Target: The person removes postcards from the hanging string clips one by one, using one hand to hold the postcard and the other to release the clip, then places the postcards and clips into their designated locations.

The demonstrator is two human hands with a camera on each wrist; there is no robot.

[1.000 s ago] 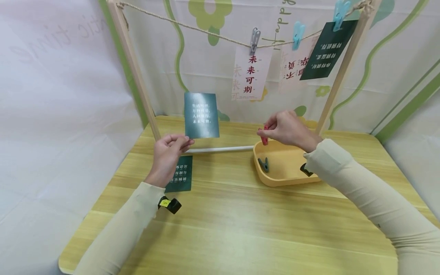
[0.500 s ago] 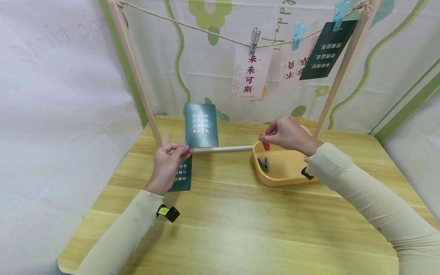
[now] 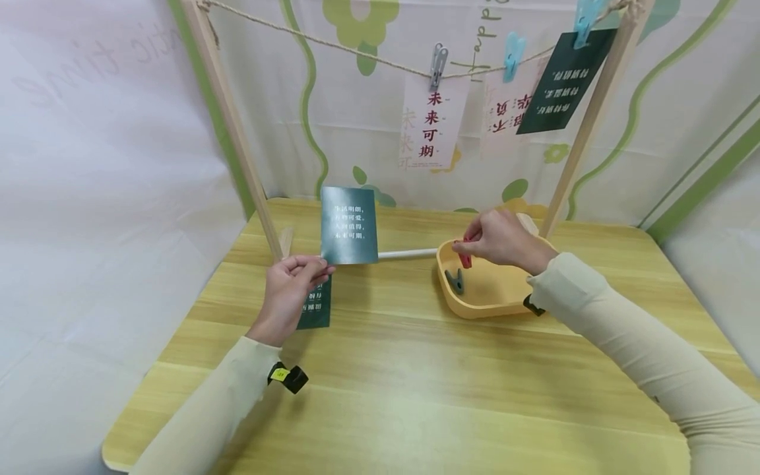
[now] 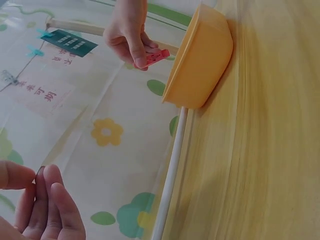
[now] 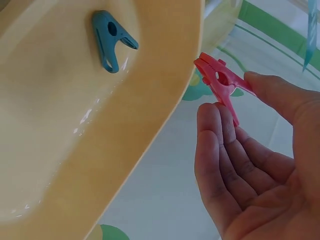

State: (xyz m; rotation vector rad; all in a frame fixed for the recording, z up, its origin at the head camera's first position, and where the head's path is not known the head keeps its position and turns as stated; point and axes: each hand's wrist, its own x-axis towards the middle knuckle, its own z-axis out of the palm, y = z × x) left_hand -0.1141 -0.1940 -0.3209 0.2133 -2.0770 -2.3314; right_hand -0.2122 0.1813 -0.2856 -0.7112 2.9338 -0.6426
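My left hand [image 3: 287,290] pinches the lower left corner of a dark green card [image 3: 349,247] printed with white characters, raised above the table. In the left wrist view the card is seen nearly edge-on above my fingertips. A second green card [image 3: 319,313] lies below that hand, partly hidden by it. Over the yellow tray [image 3: 475,312], my right hand [image 3: 505,241] pinches a red clothespin [image 5: 222,82] by its handles, between thumb and fingers. One dark grey-green clothespin [image 5: 111,40] lies inside the tray.
A twine line [image 3: 332,46] spans two wooden posts [image 3: 234,125]. On it hang pale cards [image 3: 436,125] and a green card [image 3: 567,82], held by a grey clothespin [image 3: 438,66] and blue clothespins [image 3: 513,56]. A white rod [image 3: 406,254] runs behind the tray along the wooden table [image 3: 380,389].
My left hand has come down with the card, which now hangs lower before the rod. My right hand has sunk slightly toward the tray and rightward, still holding the red clothespin.
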